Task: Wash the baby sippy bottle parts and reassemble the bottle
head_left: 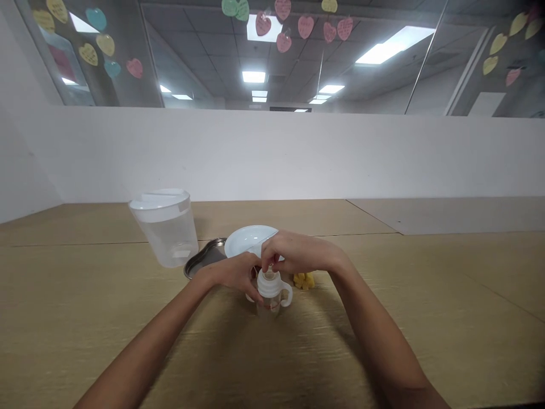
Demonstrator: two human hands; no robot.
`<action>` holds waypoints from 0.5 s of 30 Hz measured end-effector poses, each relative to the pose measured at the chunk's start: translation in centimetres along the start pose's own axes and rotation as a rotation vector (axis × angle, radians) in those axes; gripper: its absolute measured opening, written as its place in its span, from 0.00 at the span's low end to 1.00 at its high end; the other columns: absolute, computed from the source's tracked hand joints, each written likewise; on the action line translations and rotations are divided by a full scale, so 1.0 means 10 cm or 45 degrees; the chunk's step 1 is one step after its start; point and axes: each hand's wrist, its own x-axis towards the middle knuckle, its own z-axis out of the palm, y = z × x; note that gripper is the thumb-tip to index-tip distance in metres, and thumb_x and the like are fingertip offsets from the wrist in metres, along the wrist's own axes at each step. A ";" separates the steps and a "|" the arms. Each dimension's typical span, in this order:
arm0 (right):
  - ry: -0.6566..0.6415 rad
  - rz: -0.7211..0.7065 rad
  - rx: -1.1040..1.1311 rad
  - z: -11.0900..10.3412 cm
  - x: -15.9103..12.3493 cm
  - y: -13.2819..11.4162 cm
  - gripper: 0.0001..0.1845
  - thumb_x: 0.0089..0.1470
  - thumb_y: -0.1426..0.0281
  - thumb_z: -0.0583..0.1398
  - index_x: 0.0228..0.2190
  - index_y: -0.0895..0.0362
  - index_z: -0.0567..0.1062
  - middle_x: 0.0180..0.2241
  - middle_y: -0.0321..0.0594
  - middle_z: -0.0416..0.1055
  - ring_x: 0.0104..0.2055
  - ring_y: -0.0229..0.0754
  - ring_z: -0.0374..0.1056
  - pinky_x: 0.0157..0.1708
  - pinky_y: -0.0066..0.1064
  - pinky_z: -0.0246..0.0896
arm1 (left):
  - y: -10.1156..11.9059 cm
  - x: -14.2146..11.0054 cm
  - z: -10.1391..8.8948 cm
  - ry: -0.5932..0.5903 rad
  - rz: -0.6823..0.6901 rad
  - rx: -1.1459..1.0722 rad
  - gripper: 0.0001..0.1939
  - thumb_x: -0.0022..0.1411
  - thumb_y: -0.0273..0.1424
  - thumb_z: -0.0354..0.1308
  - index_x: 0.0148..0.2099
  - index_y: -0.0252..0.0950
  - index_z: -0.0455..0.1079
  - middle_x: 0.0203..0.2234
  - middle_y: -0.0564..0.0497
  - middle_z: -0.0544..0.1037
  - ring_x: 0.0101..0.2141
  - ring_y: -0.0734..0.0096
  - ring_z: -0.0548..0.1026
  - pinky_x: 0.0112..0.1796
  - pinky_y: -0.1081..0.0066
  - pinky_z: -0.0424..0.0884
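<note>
A clear plastic baby bottle [269, 292] is standing upright on the table [85, 318], near the front of the group of objects and with a looped handle [289, 294] showing on its right side; a clear teat [268, 275] is sitting on top of it, so that part is in place, though whether its collar is fully tightened is something the view is not showing; the left hand [235, 275] is curling around the bottle's upper left side, its fingers closed rather than spread, while the right hand [293, 253] is reaching over from the other side and pinching the teat's tip; the bottle's contents are hard to make out, and a thin reddish line [272, 305] is showing across its lower body; behind it, a white plate [249, 240] is resting partly hidden by the hands, and a steel tray [204, 258] is lying to its left, its far edge tucked near the plate; a clear plastic jug [164, 227] is standing farther left with its white lid on, and whether it is holding liquid is unclear; small yellow pieces [304, 280] are sitting in a little heap just right of the bottle, untouched by either hand.
</note>
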 end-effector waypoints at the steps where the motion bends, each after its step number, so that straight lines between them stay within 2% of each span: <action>1: -0.005 -0.015 0.013 -0.01 0.00 0.00 0.15 0.46 0.83 0.55 0.32 0.61 0.78 0.34 0.41 0.75 0.34 0.37 0.67 0.33 0.25 0.59 | 0.00 0.00 0.00 -0.002 0.001 0.009 0.23 0.39 0.36 0.68 0.40 0.34 0.71 0.33 0.50 0.76 0.36 0.63 0.72 0.35 0.70 0.66; 9: -0.013 -0.112 0.098 -0.01 0.03 0.07 0.15 0.46 0.84 0.56 0.33 0.61 0.78 0.35 0.41 0.75 0.35 0.37 0.69 0.35 0.26 0.61 | -0.04 0.00 0.01 0.004 -0.009 -0.084 0.29 0.37 0.35 0.69 0.44 0.34 0.69 0.38 0.49 0.76 0.39 0.62 0.72 0.37 0.70 0.66; 15: -0.034 -0.172 0.307 -0.03 0.00 0.14 0.13 0.47 0.83 0.56 0.30 0.59 0.78 0.35 0.40 0.75 0.37 0.36 0.69 0.37 0.26 0.62 | -0.03 0.00 0.01 -0.007 0.019 -0.087 0.29 0.38 0.35 0.69 0.45 0.35 0.69 0.39 0.50 0.75 0.39 0.63 0.72 0.38 0.71 0.66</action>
